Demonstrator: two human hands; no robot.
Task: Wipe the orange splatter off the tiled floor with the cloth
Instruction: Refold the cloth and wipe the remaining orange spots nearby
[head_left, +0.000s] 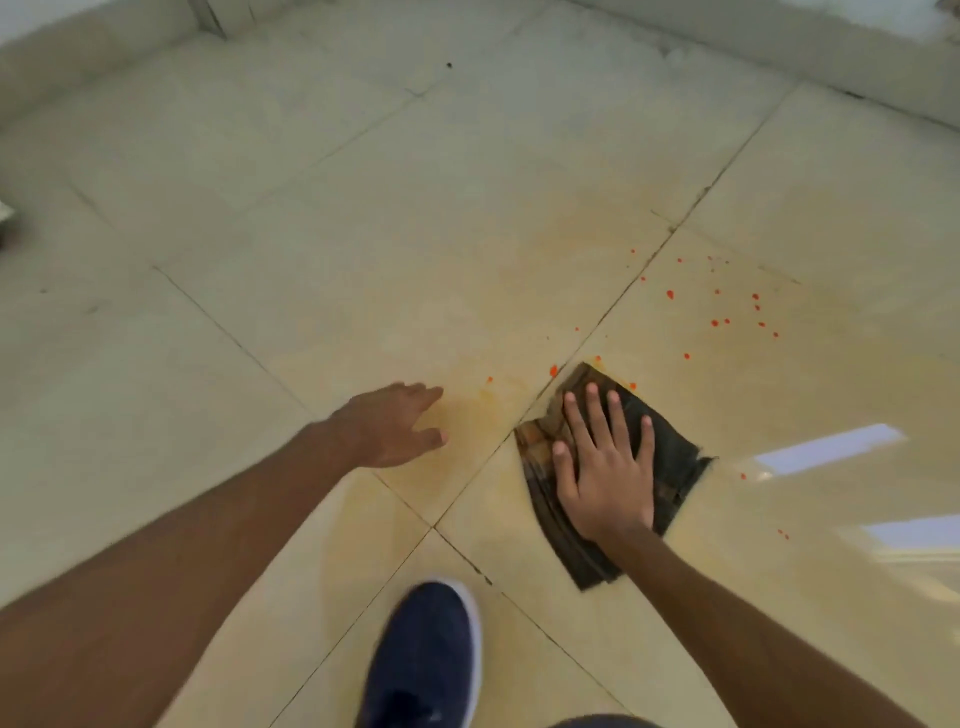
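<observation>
Floor of large glossy cream tiles (363, 218) fills nearly the whole frame, dark grout lines crossing diagonally; pale wall base runs along the top edge. Faint yellow-orange smear film (467, 410) spreads over the tiles around frame centre and lower right. Window glare shows as bright strips at right edge.

Left forearm enters from lower left, right forearm from lower right. Dark navy shoe with white sole (426, 660) sits at bottom centre, blurred.

Dark folded cloth, brown-stained along its left edge (670, 462), lies flat on the floor, right of centre, just right of a grout line. Right hand (602, 467) rests palm-down on the cloth, fingers spread and flat, pressing it to the tile.

Left hand (395, 426) is left of the cloth, well apart from it, fingers loosely extended, nothing in it; motion blur, so contact with the floor cannot be told.

Orange-red splatter droplets (727, 312) are scattered on the tile above and right of the cloth; a few lie just beside its upper corner, a few more at the far right.
</observation>
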